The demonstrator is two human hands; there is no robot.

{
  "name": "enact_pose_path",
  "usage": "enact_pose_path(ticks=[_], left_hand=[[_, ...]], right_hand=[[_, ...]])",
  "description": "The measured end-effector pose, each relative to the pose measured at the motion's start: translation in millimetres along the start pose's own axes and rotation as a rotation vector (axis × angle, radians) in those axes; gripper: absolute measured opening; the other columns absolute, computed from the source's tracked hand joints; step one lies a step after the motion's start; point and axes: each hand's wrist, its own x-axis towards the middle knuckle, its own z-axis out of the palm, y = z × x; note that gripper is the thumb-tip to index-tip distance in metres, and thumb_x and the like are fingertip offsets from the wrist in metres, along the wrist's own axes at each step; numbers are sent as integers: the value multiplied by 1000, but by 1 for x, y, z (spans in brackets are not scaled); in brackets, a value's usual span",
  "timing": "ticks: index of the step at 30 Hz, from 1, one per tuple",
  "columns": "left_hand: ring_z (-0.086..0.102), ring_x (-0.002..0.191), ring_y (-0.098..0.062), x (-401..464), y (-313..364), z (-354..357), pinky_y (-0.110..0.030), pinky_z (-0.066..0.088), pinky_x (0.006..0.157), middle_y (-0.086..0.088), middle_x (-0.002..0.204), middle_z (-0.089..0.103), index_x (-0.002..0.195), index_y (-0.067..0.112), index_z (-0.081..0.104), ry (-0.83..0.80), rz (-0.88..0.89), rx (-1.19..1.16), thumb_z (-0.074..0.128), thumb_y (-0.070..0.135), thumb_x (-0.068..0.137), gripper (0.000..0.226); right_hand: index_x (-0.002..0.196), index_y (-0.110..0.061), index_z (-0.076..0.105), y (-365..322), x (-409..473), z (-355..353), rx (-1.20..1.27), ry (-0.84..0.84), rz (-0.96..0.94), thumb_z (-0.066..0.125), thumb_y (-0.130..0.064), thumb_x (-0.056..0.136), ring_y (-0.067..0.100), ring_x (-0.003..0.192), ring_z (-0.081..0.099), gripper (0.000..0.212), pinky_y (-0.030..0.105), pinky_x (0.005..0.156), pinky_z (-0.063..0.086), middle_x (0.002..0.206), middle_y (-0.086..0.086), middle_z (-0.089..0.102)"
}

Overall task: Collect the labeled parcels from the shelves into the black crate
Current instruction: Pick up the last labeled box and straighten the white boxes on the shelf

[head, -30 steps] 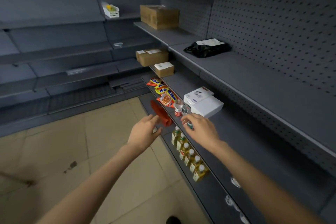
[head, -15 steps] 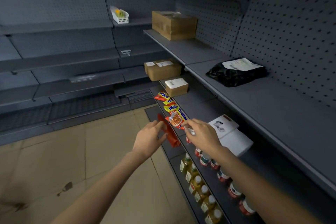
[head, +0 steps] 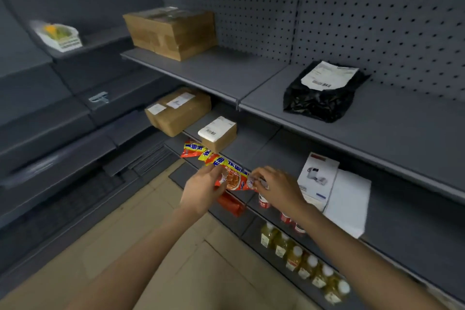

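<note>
A black bag parcel (head: pixel 319 100) with a white label lies on the upper right shelf. One level down at the left are a brown box (head: pixel 185 114) with two labels and a small box (head: pixel 218 133) topped by a white label. A larger cardboard box (head: pixel 171 33) stands on the upper left shelf. My left hand (head: pixel 201 194) and right hand (head: pixel 278 190) reach forward in front of a row of snack packets (head: pixel 226 171); their fingers are loosely curled and nothing shows in them. The black crate is out of view.
Two white product boxes (head: pixel 334 191) lie on the lower shelf right of my right hand. Small yellow bottles (head: pixel 302 262) and red-labelled bottles (head: pixel 264 201) line the shelf edges below. A white basket (head: pixel 60 36) sits far left. Pegboard backs the shelves; tan floor lies below.
The view has moved closer to the shelves and tilted up. Both hands have risen from the bottle row to the level of the snack packets.
</note>
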Motion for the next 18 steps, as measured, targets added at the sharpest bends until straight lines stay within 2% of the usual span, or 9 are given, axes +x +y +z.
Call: enact_pose_path(ticks=[3, 6, 10, 18], left_hand=[[58, 92, -18, 24, -13, 12, -33, 50, 69, 4, 100, 60, 104, 22, 58, -44, 66, -45, 61, 26, 84, 20], [56, 96, -21, 41, -5, 36, -31, 45, 69, 0, 106, 59, 109, 21, 58, -129, 122, -96, 63, 26, 84, 26], [58, 93, -25, 61, 19, 72, -29, 41, 67, -3, 103, 61, 103, 18, 61, -188, 242, -162, 65, 23, 82, 22], [54, 104, -17, 90, 65, 131, -25, 42, 78, 2, 115, 57, 117, 23, 55, -306, 307, -223, 56, 32, 89, 30]], right_hand=[[110, -24, 60, 6, -4, 13, -5, 51, 122, 55, -26, 92, 18, 99, 59, 18, 30, 78, 44, 111, -5, 63], [112, -24, 61, 28, -18, 21, -74, 74, 201, 57, -23, 90, 19, 101, 59, 23, 32, 84, 43, 112, -4, 63], [118, -22, 59, 62, -36, 18, -145, 92, 308, 57, -24, 90, 20, 108, 58, 28, 33, 90, 43, 119, -2, 62], [113, -20, 63, 121, -55, 11, -238, 131, 392, 61, -22, 87, 23, 97, 63, 26, 34, 82, 48, 113, 1, 66]])
